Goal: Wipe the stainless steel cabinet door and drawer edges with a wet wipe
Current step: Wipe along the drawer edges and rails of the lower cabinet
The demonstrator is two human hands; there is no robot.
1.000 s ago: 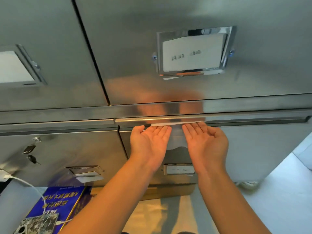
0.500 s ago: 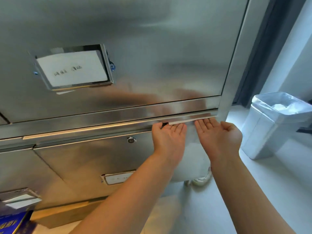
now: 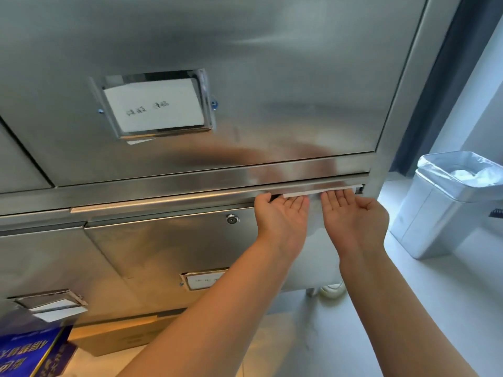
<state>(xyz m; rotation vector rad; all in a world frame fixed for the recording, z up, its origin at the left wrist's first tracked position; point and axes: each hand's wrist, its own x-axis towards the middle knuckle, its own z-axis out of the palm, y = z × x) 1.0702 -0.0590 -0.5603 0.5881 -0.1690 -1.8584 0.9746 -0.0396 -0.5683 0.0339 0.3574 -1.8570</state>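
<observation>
My L hand (image 3: 283, 217) + R hand (image 3: 353, 216): palms up, fingers straight, pressing wipe (image 3: 313, 192) up under drawer edge (image 3: 163, 200). Both near its R end.

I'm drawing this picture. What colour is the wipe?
White. The wipe shows best in the head view, the only one.

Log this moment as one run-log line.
left hand: pressing wet wipe | right hand: pressing wet wipe | place: drawer edge, right end
</observation>
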